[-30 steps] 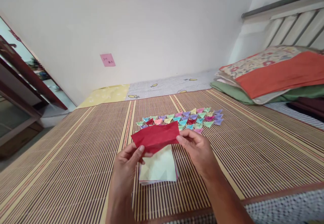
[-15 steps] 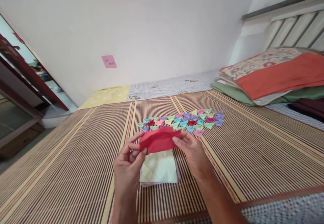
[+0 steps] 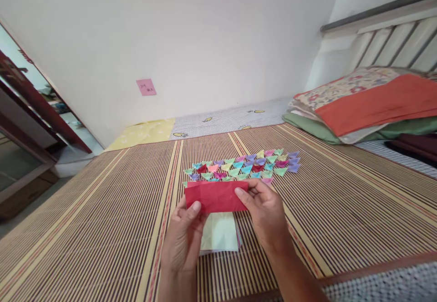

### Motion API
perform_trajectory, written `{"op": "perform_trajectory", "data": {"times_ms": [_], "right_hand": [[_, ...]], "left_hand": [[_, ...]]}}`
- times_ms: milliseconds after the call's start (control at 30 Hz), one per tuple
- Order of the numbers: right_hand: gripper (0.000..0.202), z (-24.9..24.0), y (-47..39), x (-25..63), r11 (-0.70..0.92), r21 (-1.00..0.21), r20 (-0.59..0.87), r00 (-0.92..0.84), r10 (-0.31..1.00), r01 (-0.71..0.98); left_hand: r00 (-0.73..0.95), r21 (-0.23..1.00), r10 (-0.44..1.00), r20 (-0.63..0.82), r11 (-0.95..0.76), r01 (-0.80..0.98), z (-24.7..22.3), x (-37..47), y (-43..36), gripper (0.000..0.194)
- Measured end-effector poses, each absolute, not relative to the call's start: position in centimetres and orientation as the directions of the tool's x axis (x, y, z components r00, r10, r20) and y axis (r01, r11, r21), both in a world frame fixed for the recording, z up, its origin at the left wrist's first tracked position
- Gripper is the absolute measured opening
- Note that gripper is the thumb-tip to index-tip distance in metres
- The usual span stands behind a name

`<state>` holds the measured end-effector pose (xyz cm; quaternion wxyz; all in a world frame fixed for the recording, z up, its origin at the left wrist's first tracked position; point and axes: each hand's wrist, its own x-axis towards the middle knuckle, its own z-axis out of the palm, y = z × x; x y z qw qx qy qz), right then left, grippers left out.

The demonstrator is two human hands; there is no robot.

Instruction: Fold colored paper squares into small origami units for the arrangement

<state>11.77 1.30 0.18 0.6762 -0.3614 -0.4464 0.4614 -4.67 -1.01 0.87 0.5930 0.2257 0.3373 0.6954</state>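
A red sheet of paper (image 3: 216,197), folded into a long strip, is held level between both hands. My left hand (image 3: 184,231) pinches its left end, thumb on the near face and fingers behind. At the right end, my right hand (image 3: 268,211) grips it the same way. Below and partly behind the hands lies a stack of square papers (image 3: 221,232) with a pale yellow-green one on top. Beyond the red strip, rows of small folded paper pieces (image 3: 235,172) in many colours rest on the striped mat (image 3: 112,220).
Folded bedding (image 3: 378,106) in orange, floral and green is piled at the right, beside a white slatted headboard (image 3: 396,47). A pink note (image 3: 146,87) is stuck on the wall. A doorway opens at the far left.
The red paper now looks flatter and more squared, its upper edge straight. My left thumb and fingers have shifted on its left end, and my right hand has moved slightly right.
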Motion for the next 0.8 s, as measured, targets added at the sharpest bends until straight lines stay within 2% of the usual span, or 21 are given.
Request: {"op": "perform_trajectory", "data": {"times_ms": [167, 267, 433, 567, 800], "right_hand": [[0.018, 0.6, 1.0, 11.7, 0.333, -0.890, 0.285, 0.192, 0.939, -0.311], [0.020, 0.5, 1.0, 11.7, 0.292, -0.900, 0.262, 0.132, 0.956, -0.324], [0.018, 0.2, 1.1, 11.7, 0.236, -0.923, 0.235, 0.039, 0.971, -0.304], [0.017, 0.3, 0.9, 11.5, 0.265, -0.932, 0.262, 0.045, 0.964, -0.246], [0.023, 1.7, -2.1, 12.2, 0.239, -0.952, 0.248, -0.020, 0.969, -0.192]], "left_hand": [[-0.102, 0.557, 0.950, -0.295, 0.084, -0.826, 1.2, -2.2, -1.3, 0.031], [-0.060, 0.537, 0.936, -0.346, 0.145, -0.831, 1.4, -1.4, -1.3, 0.024], [-0.181, 0.611, 0.932, -0.315, 0.053, -0.790, 1.7, -1.3, -1.7, 0.025], [-0.230, 0.660, 0.941, -0.246, -0.011, -0.751, 1.8, -0.5, -2.1, 0.037], [-0.270, 0.643, 0.938, -0.216, -0.071, -0.763, 2.4, 1.4, -4.1, 0.035]]}}
